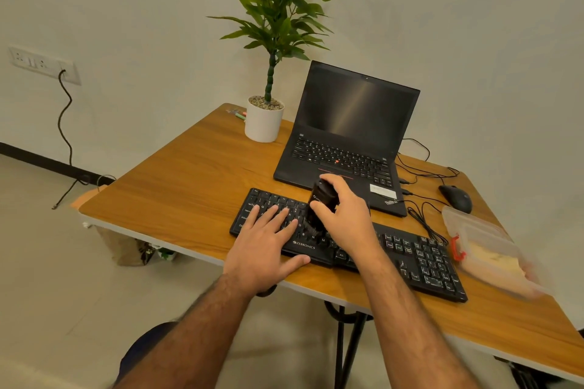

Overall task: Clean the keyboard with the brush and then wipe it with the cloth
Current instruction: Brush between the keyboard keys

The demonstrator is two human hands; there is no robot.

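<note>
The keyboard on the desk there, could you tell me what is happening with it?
A person is brushing the black keyboard on the wooden table. The right hand holds a black brush, bristles down on the middle keys. The left hand lies flat on the left keys, steadying it. No cloth is in use.

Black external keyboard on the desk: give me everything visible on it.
The black plastic full-size keyboard lies flat near the front edge of the wooden table, angled, just in front of the open black laptop. White key legends and a Zebronics logo below the space bar show. A thin black cable runs from its rear right. The left hand rests flat on its left keys, fingers straight. The right hand grips a black brush, its bristles down on the middle keys. The number pad is uncovered.
</note>
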